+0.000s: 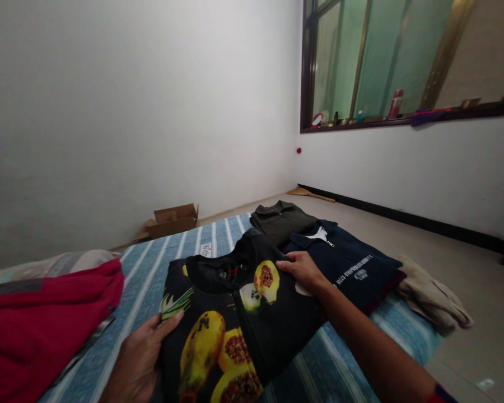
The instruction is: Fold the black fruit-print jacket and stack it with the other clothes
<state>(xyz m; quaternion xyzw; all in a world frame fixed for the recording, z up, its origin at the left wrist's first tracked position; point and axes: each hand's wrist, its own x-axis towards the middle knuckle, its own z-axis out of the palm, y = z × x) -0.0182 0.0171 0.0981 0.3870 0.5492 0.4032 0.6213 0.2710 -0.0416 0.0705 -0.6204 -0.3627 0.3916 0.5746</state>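
Observation:
A black jacket (210,299) with a yellow papaya print, folded into a rough rectangle, is between my hands above the bed, its round collar facing away from me. My left hand (145,350) grips its left edge, thumb on top and the fingers hidden beneath. On the right, my right hand (304,272) pinches the other side near the shoulder, thumb over the cloth. Just beyond that hand lies a folded navy zip-neck top (353,268) with white lettering. A folded dark grey collared garment (283,218) rests behind it.
Blue striped bedding (145,263) covers the bed. Red clothing (84,313) is heaped at the left, and a beige garment (432,291) hangs at the right edge. A cardboard box (172,221) stands by the wall. Small items, including a red can (397,103), line the window ledge.

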